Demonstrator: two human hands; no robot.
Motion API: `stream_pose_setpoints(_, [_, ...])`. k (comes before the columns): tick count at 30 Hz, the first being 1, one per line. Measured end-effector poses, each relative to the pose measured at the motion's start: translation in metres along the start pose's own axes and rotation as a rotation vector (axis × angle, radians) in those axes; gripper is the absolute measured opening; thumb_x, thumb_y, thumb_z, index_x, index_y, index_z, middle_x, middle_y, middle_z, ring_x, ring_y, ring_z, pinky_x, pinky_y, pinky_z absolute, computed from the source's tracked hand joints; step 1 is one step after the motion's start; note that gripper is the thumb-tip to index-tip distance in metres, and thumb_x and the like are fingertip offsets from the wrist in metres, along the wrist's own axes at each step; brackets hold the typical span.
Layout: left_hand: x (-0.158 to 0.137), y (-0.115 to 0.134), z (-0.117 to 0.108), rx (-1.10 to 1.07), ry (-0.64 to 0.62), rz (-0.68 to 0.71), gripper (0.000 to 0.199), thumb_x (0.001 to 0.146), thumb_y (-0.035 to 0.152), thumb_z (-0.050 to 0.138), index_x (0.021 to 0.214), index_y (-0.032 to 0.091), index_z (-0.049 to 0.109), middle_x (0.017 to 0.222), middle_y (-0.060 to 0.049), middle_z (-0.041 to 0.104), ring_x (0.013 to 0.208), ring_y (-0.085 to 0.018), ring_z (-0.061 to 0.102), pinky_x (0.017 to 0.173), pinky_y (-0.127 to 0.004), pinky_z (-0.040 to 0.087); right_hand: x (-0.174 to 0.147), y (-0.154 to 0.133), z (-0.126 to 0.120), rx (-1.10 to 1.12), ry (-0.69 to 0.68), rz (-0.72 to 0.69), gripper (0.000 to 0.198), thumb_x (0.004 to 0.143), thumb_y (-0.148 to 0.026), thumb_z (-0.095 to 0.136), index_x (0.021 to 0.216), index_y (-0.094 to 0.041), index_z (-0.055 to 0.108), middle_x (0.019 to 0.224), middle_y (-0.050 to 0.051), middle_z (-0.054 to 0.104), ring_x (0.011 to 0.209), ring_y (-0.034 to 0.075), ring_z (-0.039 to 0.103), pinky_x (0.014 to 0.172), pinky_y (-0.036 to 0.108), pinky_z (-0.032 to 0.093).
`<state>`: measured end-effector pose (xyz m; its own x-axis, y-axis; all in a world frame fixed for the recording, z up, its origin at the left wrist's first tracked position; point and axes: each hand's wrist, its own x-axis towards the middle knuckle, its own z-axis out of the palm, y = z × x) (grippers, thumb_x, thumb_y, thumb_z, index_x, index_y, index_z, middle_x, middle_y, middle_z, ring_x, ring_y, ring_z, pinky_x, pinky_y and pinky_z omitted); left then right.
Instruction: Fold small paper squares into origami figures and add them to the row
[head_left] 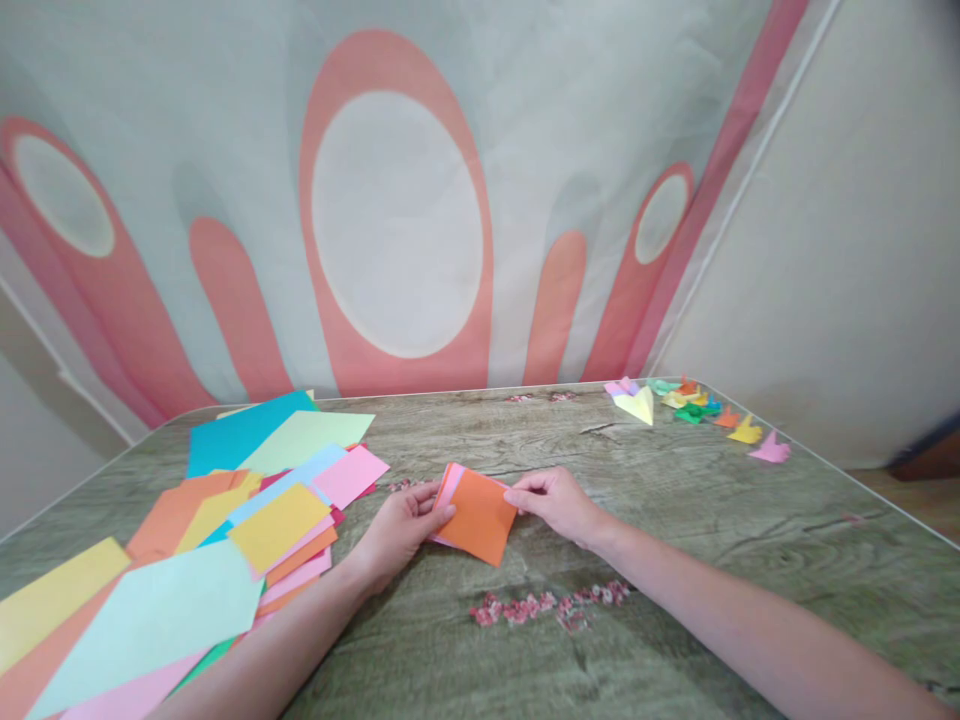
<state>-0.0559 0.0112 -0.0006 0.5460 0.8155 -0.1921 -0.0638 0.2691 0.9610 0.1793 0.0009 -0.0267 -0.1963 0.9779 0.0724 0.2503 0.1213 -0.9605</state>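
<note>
Between my hands, above the tabletop, is a small stack of square origami paper (480,515), orange on top with pink and orange edges showing at its left. My left hand (409,520) grips the stack's left side, thumb on top and fingers behind. With thumb and index finger, my right hand (551,500) pinches the upper right corner. Whether it holds one sheet or several I cannot tell. Left of my left hand lie loose coloured sheets, among them a yellow square (279,525) and a pink square (351,477).
Larger sheets, one teal (240,432) and one pale mint (161,610), spread over the left of the wood-patterned table (645,620). At the far right sit several folded paper figures, including a pink one (771,449) and a pale yellow one (636,405). A printed backdrop (525,120) stands behind.
</note>
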Motion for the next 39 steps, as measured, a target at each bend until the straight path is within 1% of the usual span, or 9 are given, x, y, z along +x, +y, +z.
stream_pose_setpoints(4, [0.0,0.001,0.001,0.006,0.011,-0.004,0.059,0.069,0.034,0.07,0.121,0.015,0.052,0.109,-0.01,0.064,0.098,-0.026,0.061,0.09,-0.037,0.046,-0.002,-0.002,0.001,0.06,0.053,0.051,0.027,0.066,-0.04,0.069,0.066,-0.013,0.065,0.062,0.0,0.062,0.056,0.01,0.048,0.055,0.022,0.036])
stream_pose_setpoints(9, [-0.001,0.001,0.002,0.005,-0.004,0.014,0.058,0.069,0.035,0.07,0.121,0.014,0.052,0.108,-0.009,0.065,0.097,-0.024,0.062,0.092,-0.037,0.044,-0.003,-0.01,0.0,0.07,-0.088,0.009,0.029,0.075,-0.043,0.059,0.077,-0.015,0.065,0.07,0.0,0.062,0.061,0.011,0.05,0.057,0.022,0.037])
stream_pose_setpoints(12, [-0.002,0.0,0.002,0.019,0.011,0.028,0.056,0.069,0.033,0.07,0.119,0.014,0.053,0.107,-0.009,0.065,0.096,-0.024,0.062,0.091,-0.037,0.045,-0.005,-0.015,-0.001,0.036,-0.136,-0.004,0.035,0.081,-0.046,0.049,0.072,-0.015,0.064,0.064,0.0,0.059,0.06,0.011,0.048,0.056,0.022,0.035])
stream_pose_setpoints(15, [-0.003,-0.001,0.004,0.024,0.015,0.047,0.055,0.069,0.032,0.07,0.119,0.014,0.054,0.107,-0.009,0.065,0.096,-0.024,0.062,0.091,-0.037,0.045,-0.005,-0.016,-0.001,-0.01,-0.125,-0.004,0.035,0.08,-0.045,0.05,0.064,-0.015,0.062,0.059,-0.001,0.055,0.058,0.012,0.046,0.055,0.023,0.034])
stream_pose_setpoints(23, [-0.005,-0.002,0.006,0.005,-0.003,0.085,0.057,0.067,0.035,0.071,0.117,0.014,0.056,0.104,-0.009,0.066,0.096,-0.026,0.061,0.087,-0.035,0.046,-0.005,-0.012,-0.006,0.007,-0.152,0.081,0.026,0.075,-0.038,0.059,0.073,-0.014,0.068,0.065,0.0,0.062,0.06,0.012,0.05,0.058,0.023,0.036])
stream_pose_setpoints(25, [-0.005,-0.004,0.005,0.012,0.006,0.078,0.062,0.068,0.035,0.07,0.123,0.014,0.051,0.1,-0.01,0.067,0.092,-0.025,0.063,0.085,-0.036,0.047,-0.005,-0.012,-0.007,-0.005,-0.155,0.08,0.025,0.073,-0.039,0.061,0.073,-0.014,0.068,0.067,0.001,0.063,0.061,0.012,0.051,0.059,0.024,0.037])
stream_pose_setpoints(30, [-0.005,-0.006,0.005,0.047,0.089,0.117,0.086,0.07,0.029,0.069,0.14,0.018,0.019,0.093,-0.007,0.069,0.082,-0.021,0.065,0.078,-0.035,0.05,-0.005,-0.01,-0.005,-0.041,-0.148,0.051,0.027,0.074,-0.04,0.06,0.073,-0.014,0.067,0.068,0.001,0.064,0.061,0.012,0.052,0.059,0.024,0.038])
stream_pose_setpoints(35, [-0.003,-0.005,0.006,0.137,0.124,0.13,0.062,0.069,0.033,0.068,0.125,0.016,0.048,0.123,-0.01,0.055,0.106,-0.024,0.056,0.092,-0.034,0.043,-0.005,-0.01,-0.005,-0.015,-0.11,0.044,0.027,0.075,-0.041,0.06,0.073,-0.014,0.066,0.062,-0.001,0.06,0.056,0.01,0.048,0.054,0.022,0.035])
stream_pose_setpoints(39, [-0.003,-0.003,0.004,0.154,0.152,0.111,0.057,0.069,0.037,0.068,0.12,0.015,0.054,0.125,-0.008,0.054,0.111,-0.024,0.053,0.095,-0.034,0.042,-0.005,-0.01,-0.005,0.037,-0.071,0.073,0.028,0.076,-0.043,0.059,0.075,-0.015,0.063,0.054,-0.003,0.054,0.047,0.008,0.046,0.047,0.02,0.033])
